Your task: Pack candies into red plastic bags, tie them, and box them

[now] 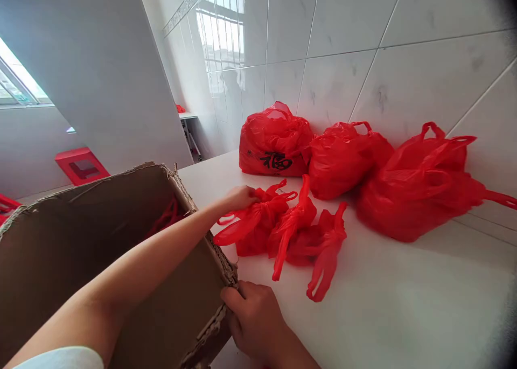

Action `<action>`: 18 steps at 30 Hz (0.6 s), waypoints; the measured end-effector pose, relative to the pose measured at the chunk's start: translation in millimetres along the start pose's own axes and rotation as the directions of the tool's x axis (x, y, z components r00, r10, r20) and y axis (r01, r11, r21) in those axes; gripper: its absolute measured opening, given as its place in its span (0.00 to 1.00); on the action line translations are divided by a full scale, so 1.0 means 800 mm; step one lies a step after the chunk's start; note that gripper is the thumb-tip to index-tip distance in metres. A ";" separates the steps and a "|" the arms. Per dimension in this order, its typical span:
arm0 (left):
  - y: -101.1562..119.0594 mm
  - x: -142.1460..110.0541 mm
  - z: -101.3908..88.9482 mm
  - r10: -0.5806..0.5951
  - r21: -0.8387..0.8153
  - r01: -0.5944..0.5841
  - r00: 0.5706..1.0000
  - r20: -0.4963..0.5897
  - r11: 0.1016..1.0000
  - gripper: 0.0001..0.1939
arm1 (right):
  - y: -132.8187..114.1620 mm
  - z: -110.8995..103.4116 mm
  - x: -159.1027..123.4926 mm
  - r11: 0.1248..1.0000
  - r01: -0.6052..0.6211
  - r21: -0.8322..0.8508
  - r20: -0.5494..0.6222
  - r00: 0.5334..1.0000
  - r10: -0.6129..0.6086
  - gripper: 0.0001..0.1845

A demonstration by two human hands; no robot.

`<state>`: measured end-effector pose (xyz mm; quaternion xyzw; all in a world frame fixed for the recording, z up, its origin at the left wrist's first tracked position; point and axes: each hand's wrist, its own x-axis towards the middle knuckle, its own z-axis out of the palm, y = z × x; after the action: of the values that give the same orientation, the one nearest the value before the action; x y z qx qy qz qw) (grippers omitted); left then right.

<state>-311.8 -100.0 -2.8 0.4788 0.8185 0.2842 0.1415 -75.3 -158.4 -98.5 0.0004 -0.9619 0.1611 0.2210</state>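
Setting: white counter point(404, 304) run along a white tiled wall point(404, 62); a window is seen far left.
Left hand: the left hand point(241, 196) is stretched over the corner of the cardboard box point(81, 250) and is closed on the top of a small red bag point(252, 226); the fingertips are hidden by the plastic, so the grip is judged from the bunched film.
Right hand: the right hand point(252, 318) is curled on the box's torn near corner, thumb on top, the edge pinched.
Bag held: lies just beyond the box rim, forward and to the right of the opening; its handles are trailed toward the box.
Long axis: runs roughly from the box corner toward the wall, slanted rightward.
Nearer hand: the left, already on it; the right is kept low at the box edge.
Neighbours: two more small red bags point(319, 245) are touching it on its right, their loops spread toward the near counter edge.
Farther out: three large red bags point(420, 196) are set against the wall, well apart from the hands; one is marked with a black character point(276, 160).
Box interior: something red is glimpsed deep inside, indistinct.
Open room: bare counter lies to the right of and nearer than the small bags; between bag and opening only the ragged rim stands.
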 end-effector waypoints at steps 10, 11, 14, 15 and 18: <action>-0.073 -0.084 -0.193 -0.244 -0.538 -0.039 0.861 -0.445 0.842 0.24 | -0.001 -0.007 -0.001 0.997 0.007 0.079 -0.002 1.000 -0.007 0.17; -0.092 -0.097 -0.207 -0.298 -0.566 -0.022 0.833 -0.466 0.824 0.23 | -0.001 -0.008 -0.002 0.996 0.010 0.089 -0.009 1.000 -0.009 0.18; -0.161 -0.133 -0.220 -0.476 -0.633 0.113 0.762 -0.439 0.765 0.21 | 0.000 -0.009 -0.003 0.994 0.027 0.109 -0.031 0.999 -0.024 0.18; -0.185 -0.144 -0.215 -0.534 -0.646 0.179 0.740 -0.409 0.742 0.20 | 0.001 -0.009 -0.003 0.993 0.034 0.115 -0.040 0.999 -0.030 0.18; -0.249 -0.174 -0.180 -0.660 -0.632 0.382 0.696 -0.283 0.674 0.17 | 0.001 -0.011 -0.003 0.990 0.051 0.128 -0.064 0.997 -0.043 0.18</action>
<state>-454.6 -343.4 -13.2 0.0678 0.8195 0.5534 0.1327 -69.5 -155.5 -92.5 0.0324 -0.9420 0.2178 0.2534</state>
